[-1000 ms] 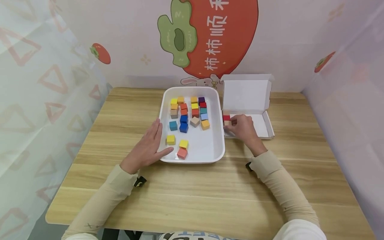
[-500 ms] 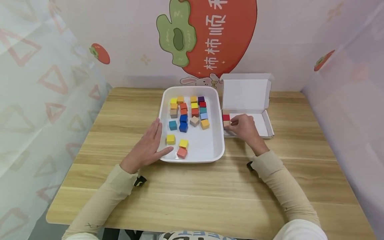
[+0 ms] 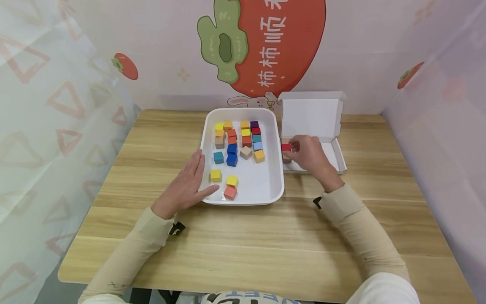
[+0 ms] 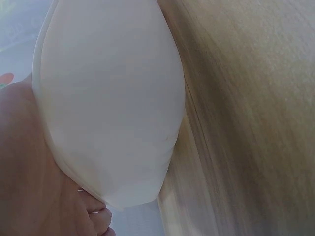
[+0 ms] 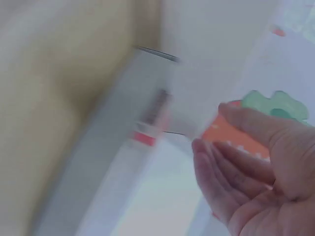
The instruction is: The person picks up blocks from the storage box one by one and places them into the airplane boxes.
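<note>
My left hand rests with straight fingers along the left rim of a white tray, its thumb over the near-left corner. In the left wrist view the palm lies against the tray's outer wall. Just right of the tray stands an open white cardboard box. My right hand hovers over it. In the right wrist view a gap shows between thumb and fingers, with nothing in it. A red block and a plain wood block sit in a row along the box's left wall, partly hidden by the fingertips.
Several coloured blocks stand in the tray, among them a blue block, a yellow block and a pink block. The box's lid stands upright near the printed back wall. All of this is on a wooden table.
My right hand has let go of the wood block in the box and lifted slightly away from it. The left hand stays on the tray's rim.
</note>
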Demonstrator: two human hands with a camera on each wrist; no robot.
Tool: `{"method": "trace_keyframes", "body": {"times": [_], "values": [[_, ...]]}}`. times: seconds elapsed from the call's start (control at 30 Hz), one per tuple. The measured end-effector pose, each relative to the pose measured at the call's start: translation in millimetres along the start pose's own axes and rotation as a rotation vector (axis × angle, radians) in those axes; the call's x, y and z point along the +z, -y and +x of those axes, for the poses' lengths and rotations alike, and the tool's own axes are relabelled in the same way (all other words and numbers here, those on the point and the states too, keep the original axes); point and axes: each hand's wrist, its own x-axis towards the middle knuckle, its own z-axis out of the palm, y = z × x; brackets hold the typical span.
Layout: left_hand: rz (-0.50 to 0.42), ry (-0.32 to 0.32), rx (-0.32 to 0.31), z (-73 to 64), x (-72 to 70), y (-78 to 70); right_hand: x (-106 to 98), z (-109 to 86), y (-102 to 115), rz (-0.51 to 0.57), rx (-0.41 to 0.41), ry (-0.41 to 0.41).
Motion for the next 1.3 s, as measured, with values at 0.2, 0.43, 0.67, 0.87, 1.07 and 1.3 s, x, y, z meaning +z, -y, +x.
{"method": "trace_keyframes", "body": {"times": [0.2, 0.43, 0.67, 0.87, 1.07, 1.3], "values": [[-0.007, -0.009, 0.004, -0.1, -2.0, -1.1, -13, 14.8, 30, 0.013, -0.094, 0.129], [-0.014, -0.004, 0.005, -0.6, -0.2, -1.6, 5, 39.1, 44, -0.127, -0.204, 0.388], [-0.013, -0.002, 0.007, -1.0, -0.3, -2.8, 30, 55.1, 43, -0.327, -0.279, 0.5], [-0.008, 0.0, 0.001, -1.2, -1.4, -2.1, 43, 62.5, 44, -0.431, -0.264, 0.526], [-0.01, 0.002, -0.001, -1.0, -0.9, -0.5, 44, 63.3, 46, -0.423, -0.241, 0.527], [-0.012, -0.001, 0.004, -0.9, -0.6, 0.5, 18, 58.8, 58, -0.315, -0.266, 0.488]]}}
